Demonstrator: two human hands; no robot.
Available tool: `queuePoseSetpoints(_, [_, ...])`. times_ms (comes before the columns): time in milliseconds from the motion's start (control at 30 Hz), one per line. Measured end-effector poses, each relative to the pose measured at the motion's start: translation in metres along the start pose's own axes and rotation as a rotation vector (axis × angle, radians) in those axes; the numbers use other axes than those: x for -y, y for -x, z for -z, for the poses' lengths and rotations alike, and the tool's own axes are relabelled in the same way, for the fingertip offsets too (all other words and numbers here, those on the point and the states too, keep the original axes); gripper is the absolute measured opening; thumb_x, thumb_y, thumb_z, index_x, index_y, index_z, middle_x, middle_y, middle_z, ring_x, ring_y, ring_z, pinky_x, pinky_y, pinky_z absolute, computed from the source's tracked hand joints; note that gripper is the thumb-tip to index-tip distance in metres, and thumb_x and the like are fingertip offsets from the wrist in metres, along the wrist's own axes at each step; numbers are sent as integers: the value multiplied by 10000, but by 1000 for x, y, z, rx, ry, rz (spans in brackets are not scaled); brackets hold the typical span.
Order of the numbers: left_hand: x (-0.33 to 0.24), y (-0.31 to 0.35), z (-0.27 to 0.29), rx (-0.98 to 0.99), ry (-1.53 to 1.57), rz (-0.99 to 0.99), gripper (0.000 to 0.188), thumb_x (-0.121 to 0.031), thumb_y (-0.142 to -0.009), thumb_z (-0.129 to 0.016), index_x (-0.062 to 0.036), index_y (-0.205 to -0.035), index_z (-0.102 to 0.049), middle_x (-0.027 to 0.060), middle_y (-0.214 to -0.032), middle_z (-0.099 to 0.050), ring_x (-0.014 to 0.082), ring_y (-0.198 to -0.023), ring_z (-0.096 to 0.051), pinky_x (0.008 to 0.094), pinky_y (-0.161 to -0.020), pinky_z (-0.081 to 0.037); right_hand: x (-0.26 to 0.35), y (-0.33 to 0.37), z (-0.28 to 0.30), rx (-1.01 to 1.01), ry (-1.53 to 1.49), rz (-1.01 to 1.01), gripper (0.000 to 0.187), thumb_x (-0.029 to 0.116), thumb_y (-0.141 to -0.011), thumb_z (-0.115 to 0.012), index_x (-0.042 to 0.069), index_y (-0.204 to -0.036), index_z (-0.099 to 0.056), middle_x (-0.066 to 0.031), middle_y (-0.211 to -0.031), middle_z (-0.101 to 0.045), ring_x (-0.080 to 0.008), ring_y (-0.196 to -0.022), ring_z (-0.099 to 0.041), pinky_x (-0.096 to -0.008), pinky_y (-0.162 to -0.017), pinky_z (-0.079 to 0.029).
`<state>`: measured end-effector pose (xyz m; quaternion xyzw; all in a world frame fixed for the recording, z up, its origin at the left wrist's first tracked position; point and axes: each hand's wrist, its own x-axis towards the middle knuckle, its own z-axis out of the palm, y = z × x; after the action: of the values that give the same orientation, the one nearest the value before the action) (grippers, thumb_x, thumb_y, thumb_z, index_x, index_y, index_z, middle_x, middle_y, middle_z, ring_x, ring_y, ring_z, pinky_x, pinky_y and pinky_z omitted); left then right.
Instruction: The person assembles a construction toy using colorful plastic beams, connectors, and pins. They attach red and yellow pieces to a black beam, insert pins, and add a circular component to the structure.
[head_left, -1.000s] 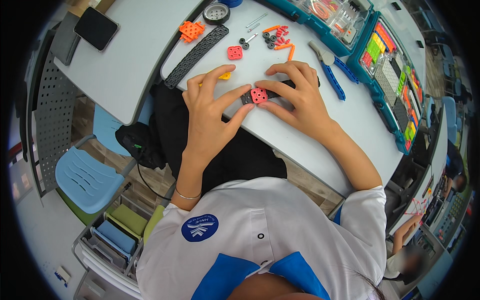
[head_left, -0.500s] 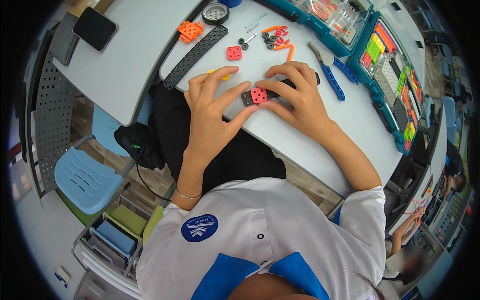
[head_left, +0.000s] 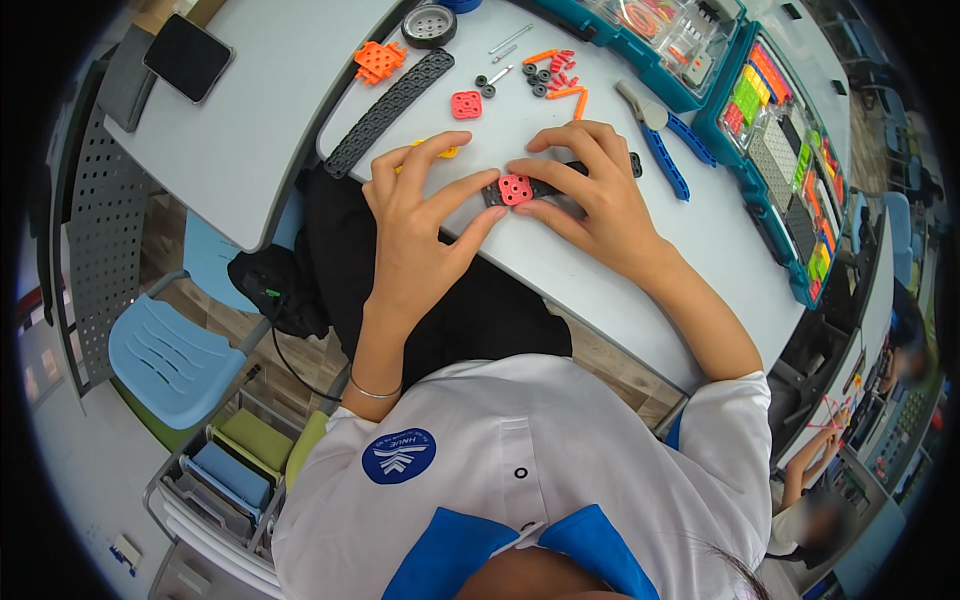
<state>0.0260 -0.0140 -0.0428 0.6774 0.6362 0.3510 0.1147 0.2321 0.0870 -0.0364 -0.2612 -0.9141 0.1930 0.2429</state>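
The small square plate (head_left: 515,189) is pinkish red, dotted with dark round holes, against a black beam (head_left: 491,196); a second square plate (head_left: 466,104) repeats the red; the long strip (head_left: 390,113) is dark grey, patterned with perforations. The pliers (head_left: 652,118) have blue handles; the case (head_left: 668,90) is teal; the shirt (head_left: 480,425) is white, its collar (head_left: 600,540) bright blue.

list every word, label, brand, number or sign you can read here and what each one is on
Round blue badge on the white shirt: white lettering and an emblem; its larger letters are legible, but I won't copy them out.
Teal parts case: any print is too small to read.
Phone: screen dark, no text shows.
Red square plate on the dark strip: no lettering visible.
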Motion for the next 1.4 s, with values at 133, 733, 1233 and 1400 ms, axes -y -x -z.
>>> queuePoseSetpoints(133, [-1,0,0,0,9,8,350,-251,-777,-856,-170,-1112,-793,10,-1397,-586,275,-1253,-449,420,-1003,-343,-1,1,0,7,-20,-13,378,248,-760,-860,160,-1115,-769,-31,-1224,-638,-282,-1157,-519,-419,-1009,-434])
queuePoseSetpoints(733, [1,-5,-9,-70,23,-52,372,-279,-742,-887,-166,-1087,-802,16,-1386,-590,276,-1244,-432,415,-1046,-325,-6,1,2,-8,-22,5,406,276,-790,-835,150,-1161,-726,-29,-1208,-614,-275,-1159,-509,-424,-978,-386])
queuePoseSetpoints(1233, [-1,-3,-8,-105,38,-50,373,-165,-717,-838,-180,-1089,-810,11,-1337,-642,264,-1196,-466,393,-1051,-325,-8,0,5,11,-86,10,394,317,-767,-863,131,-1091,-737,-13,-1179,-627,-264,-1152,-512,-436,-977,-374])
queuePoseSetpoints(1400, [-3,-4,-6,-45,7,-55,406,-196,-714,-826,-193,-1119,-801,18,-1373,-619,275,-1219,-461,406,-1054,-298,-7,1,3,-32,-66,39,383,353,-743,-869,130,-1024,-735,-1,-1162,-642,-264,-1135,-527,-432,-976,-374])
